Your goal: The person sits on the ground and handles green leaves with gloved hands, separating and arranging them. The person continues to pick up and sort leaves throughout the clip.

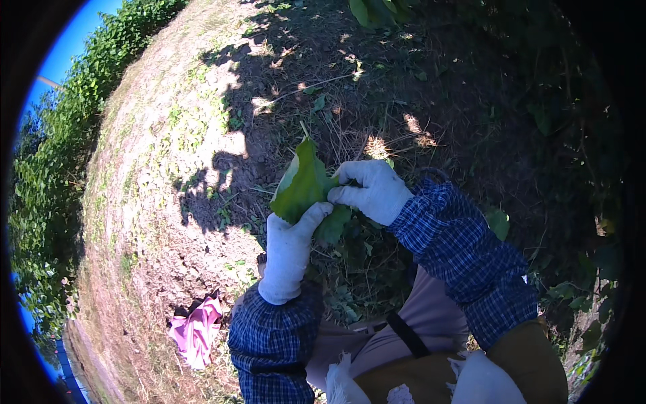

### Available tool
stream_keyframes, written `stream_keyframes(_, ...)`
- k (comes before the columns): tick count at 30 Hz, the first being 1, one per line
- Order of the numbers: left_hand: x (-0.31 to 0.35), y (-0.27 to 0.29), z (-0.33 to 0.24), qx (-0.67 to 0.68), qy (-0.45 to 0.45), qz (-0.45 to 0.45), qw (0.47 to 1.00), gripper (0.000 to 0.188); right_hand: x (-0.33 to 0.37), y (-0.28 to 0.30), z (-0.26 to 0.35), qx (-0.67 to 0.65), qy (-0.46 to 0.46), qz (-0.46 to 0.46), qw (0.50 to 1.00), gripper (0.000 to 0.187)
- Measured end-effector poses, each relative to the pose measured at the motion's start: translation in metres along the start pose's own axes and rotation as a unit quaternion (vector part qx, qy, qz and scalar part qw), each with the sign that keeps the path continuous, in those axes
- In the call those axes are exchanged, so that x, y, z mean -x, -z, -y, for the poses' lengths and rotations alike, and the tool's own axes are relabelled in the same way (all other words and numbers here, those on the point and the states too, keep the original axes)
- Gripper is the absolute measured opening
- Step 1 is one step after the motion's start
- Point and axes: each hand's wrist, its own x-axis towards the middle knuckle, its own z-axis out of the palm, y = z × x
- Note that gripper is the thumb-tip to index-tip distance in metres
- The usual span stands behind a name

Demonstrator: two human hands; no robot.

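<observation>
Both of my hands wear white gloves and meet in front of me at a large green leaf (303, 180). My left hand (291, 246) has its thumb pressed along the leaf's lower edge; its other fingers are hidden behind the leaf. With thumb and forefinger my right hand (371, 190) pinches the leaf's right side. The leaf is bent, its thin stem pointing up and away. Another piece of green leaf (334, 225) shows just below the fingers; whether it belongs to the same leaf I cannot tell.
Dry grass and soil (161, 168) lie sunlit to the left, shaded to the right. A pink cloth (198, 331) rests on the ground at lower left. A leafy green row (50, 195) runs along the far left. Dark foliage (538, 114) stands at right.
</observation>
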Motion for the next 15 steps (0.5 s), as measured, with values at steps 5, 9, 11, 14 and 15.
stream_keyframes(5, 0.000, -0.004, -0.003, -0.045, 0.000, -0.006, 0.999, 0.024, 0.004, 0.001, 0.003, 0.098, 0.056, -0.045, 0.993, 0.024)
stream_keyframes(9, 0.000, -0.007, -0.007, -0.052, 0.019, -0.005, 0.998, 0.024, 0.005, 0.005, 0.006, 0.122, 0.041, -0.042, 0.991, 0.024)
stream_keyframes(11, 0.001, -0.006, -0.007, -0.054, 0.010, -0.013, 0.998, 0.023, 0.003, 0.002, 0.007, 0.121, 0.051, -0.040, 0.990, 0.023)
stream_keyframes(14, 0.001, -0.007, -0.006, -0.060, -0.002, -0.011, 0.998, 0.023, 0.002, 0.003, -0.003, 0.128, 0.075, -0.073, 0.986, 0.020)
stream_keyframes(15, 0.001, -0.005, -0.004, -0.053, 0.002, -0.015, 0.998, 0.023, -0.002, 0.005, -0.011, 0.143, 0.085, -0.102, 0.981, 0.019)
